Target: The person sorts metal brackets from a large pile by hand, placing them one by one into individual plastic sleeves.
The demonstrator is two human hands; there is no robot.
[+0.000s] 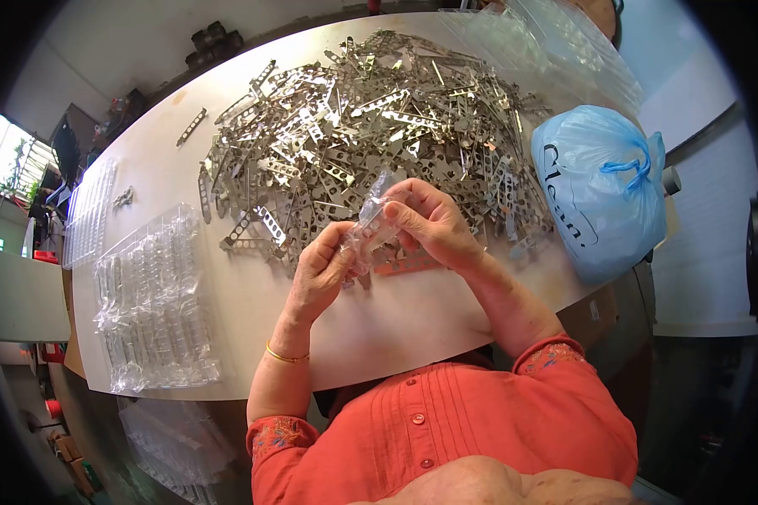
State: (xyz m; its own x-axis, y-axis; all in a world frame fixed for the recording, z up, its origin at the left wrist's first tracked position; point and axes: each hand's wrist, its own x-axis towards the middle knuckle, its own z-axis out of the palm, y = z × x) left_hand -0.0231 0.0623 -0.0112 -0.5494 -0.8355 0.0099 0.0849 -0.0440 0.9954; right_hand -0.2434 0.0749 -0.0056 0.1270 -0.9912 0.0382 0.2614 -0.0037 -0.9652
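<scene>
A crinkled clear plastic bag [369, 229] is held up between both hands, over the near edge of a metal heap. My left hand [322, 268] pinches its lower left side. On the upper right side, the fingers and thumb of my right hand [434, 223] are closed on the same bag. Something with holes seems to show through the plastic, but I cannot make it out. Behind and around the hands lies a large heap of flat metal strips with round holes [337, 156]. An orange-red strip [408, 266] lies just below the bag, partly covered by my right hand.
A clear plastic tray with several wrapped pieces [156, 303] lies on the table [379, 328] at the left, with another clear tray [91, 210] behind it. A tied blue bag [598, 189] stands at the right edge. Clear plastic sheets [547, 46] lie at the back right.
</scene>
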